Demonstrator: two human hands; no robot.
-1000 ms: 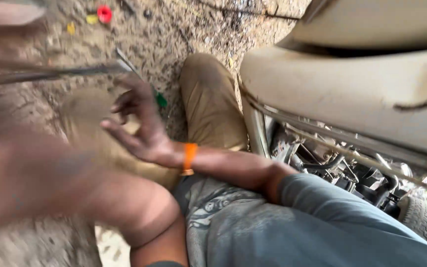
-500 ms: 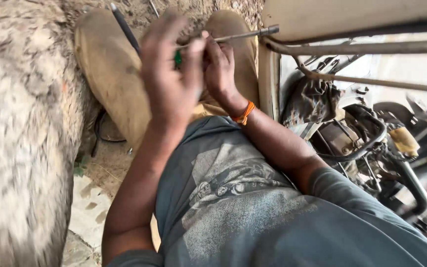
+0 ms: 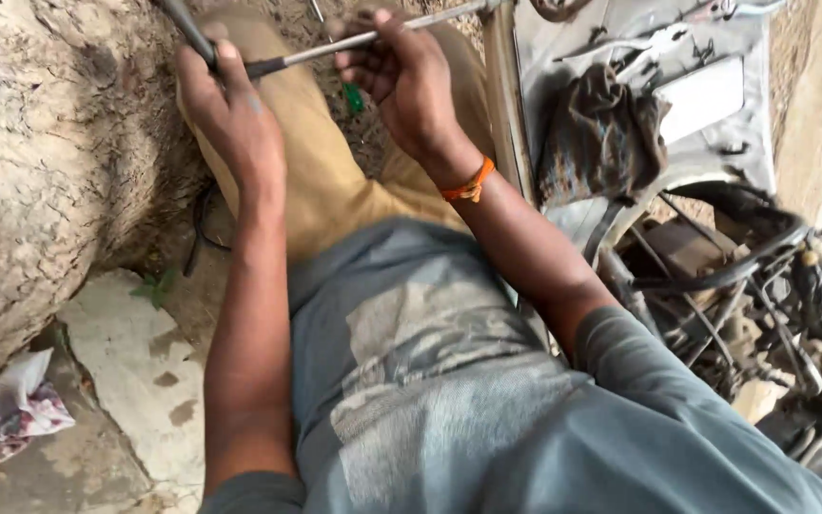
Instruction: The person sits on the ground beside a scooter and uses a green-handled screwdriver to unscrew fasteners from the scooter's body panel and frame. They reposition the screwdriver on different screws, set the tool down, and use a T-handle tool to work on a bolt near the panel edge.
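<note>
Big tree trunk (image 3: 40, 162) off my left hand (image 3: 230, 119), vehicle frame (image 3: 639, 86) with dark rag (image 3: 596, 143) beside my right hand (image 3: 406, 81); both hands closed on a long screwdriver (image 3: 335, 46), left gripping handle, right pinching shaft.

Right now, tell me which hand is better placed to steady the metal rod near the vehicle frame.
The right hand, probably. Its fingers already curl around the thin metal rod close to the grey frame post. The left hand sits further back, its grip closed on the dark handle by the tree trunk.
</note>
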